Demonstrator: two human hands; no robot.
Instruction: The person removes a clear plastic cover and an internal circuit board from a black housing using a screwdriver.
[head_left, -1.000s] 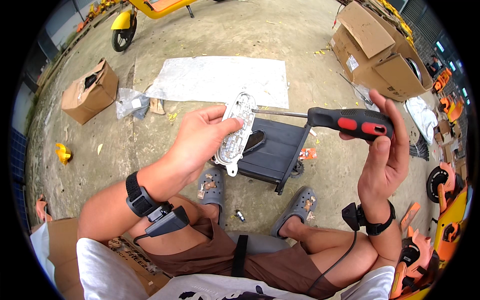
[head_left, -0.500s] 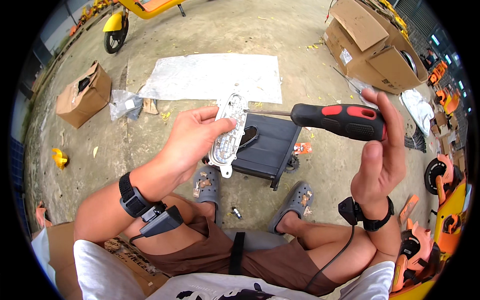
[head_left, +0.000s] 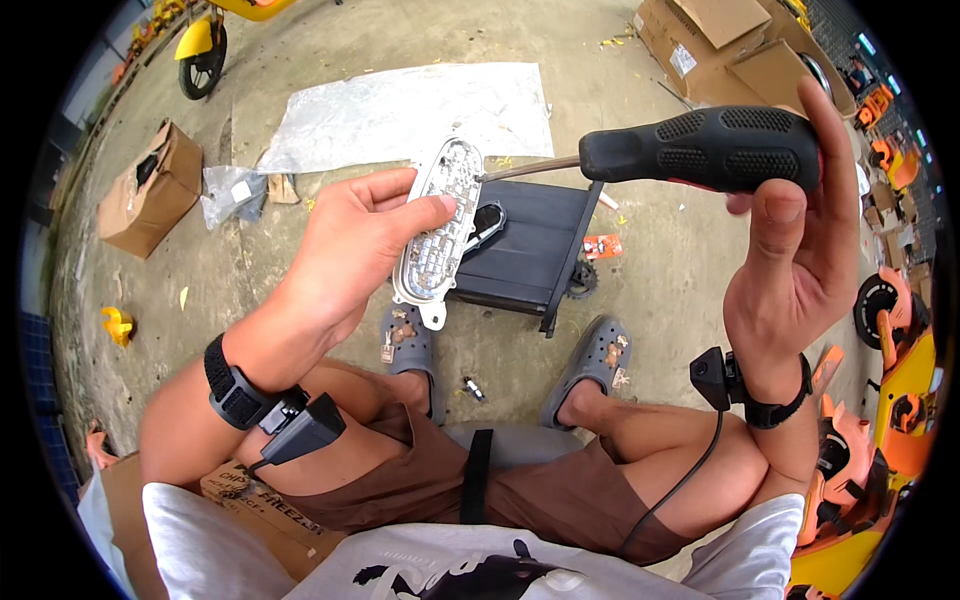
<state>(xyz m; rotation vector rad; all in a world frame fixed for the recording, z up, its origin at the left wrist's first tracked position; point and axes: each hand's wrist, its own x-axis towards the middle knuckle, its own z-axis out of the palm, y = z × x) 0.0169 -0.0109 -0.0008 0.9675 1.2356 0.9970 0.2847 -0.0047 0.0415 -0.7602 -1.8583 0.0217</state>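
My left hand (head_left: pixel 330 240) grips a long oval light unit (head_left: pixel 436 255), clear-faced with a whitish rim and small tabs, its thumb pressed on the face. The unit stands tilted in the air above a low black table-like stand (head_left: pixel 535 235). A screwdriver (head_left: pixel 700 150) with a black ribbed handle lies almost level, its shaft reaching the unit's upper right edge. My right hand (head_left: pixel 790 265) holds the handle's butt end between thumb and fingers, one finger stretched upward. Just behind the unit, a black oval housing (head_left: pixel 487 225) rests on the stand.
A plastic sheet (head_left: pixel 400 115) is spread on the concrete beyond the stand. Cardboard boxes stand at left (head_left: pixel 150 195) and far right (head_left: pixel 700 60). Below the stand are a toothed black wheel (head_left: pixel 581 280) and a small orange packet (head_left: pixel 602 246). Orange and yellow vehicle parts (head_left: pixel 850 480) line the right.
The screwdriver handle has risen, come nearer and turned about its axis, its red patches now mostly hidden. My right hand has moved up and right; the light unit sits slightly higher and further left.
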